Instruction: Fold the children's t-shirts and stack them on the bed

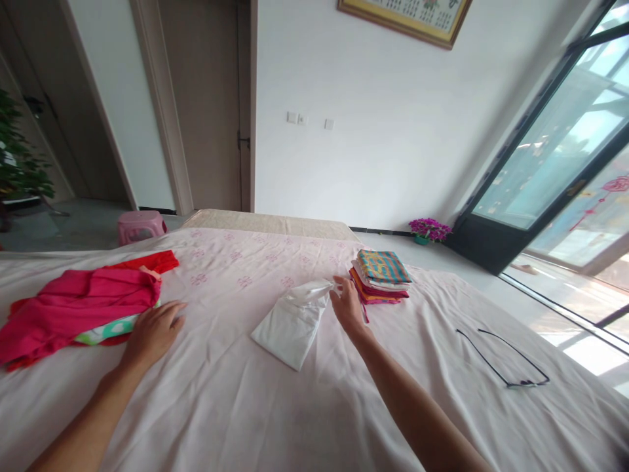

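Note:
My right hand [348, 307] reaches across the bed and pinches the far corner of a folded white cloth [291, 322], lifting that edge a little. Just beyond it stands a neat stack of folded colourful cloths [382, 275]. My left hand [153, 331] lies flat with its fingers stretched out on the pale pink bedsheet [236, 393]. It touches the edge of a loose pile of pink and red clothes [73, 308], with a green-and-white patterned piece at the bottom.
A black wire hanger [506, 357] lies on the sheet at the right. A pink plastic stool [140, 226] stands on the floor behind the bed, near a doorway. A pot of purple flowers [429, 231] sits by the glass door [555, 164].

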A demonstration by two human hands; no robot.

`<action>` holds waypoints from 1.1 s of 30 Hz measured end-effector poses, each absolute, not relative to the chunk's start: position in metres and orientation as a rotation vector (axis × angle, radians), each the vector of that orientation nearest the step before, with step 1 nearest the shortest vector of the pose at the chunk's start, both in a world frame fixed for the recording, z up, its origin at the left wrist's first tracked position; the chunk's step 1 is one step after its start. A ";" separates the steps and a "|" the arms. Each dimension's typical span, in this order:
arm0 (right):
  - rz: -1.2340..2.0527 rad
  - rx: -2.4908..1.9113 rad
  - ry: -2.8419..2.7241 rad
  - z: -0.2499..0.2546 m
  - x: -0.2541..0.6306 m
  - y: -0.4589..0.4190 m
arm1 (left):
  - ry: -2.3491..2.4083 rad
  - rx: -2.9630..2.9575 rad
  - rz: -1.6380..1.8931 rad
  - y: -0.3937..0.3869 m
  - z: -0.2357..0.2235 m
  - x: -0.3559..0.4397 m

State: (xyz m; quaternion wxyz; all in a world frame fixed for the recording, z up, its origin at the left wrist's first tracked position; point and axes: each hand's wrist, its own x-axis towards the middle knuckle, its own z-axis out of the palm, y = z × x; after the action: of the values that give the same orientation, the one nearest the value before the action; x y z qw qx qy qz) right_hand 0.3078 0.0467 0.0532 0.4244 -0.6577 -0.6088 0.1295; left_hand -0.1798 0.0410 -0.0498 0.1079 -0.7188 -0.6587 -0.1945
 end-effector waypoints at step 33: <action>1.496 -0.536 -1.234 0.219 0.226 0.007 | -1.751 -2.704 -1.314 -0.017 0.105 0.023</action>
State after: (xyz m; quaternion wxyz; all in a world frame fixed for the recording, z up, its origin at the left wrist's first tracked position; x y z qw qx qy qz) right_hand 0.2260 0.0067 0.2194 0.5354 -0.2252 -0.5180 0.6280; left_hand 0.0235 -0.0165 0.1052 -0.1679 -0.7661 -0.4963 -0.3724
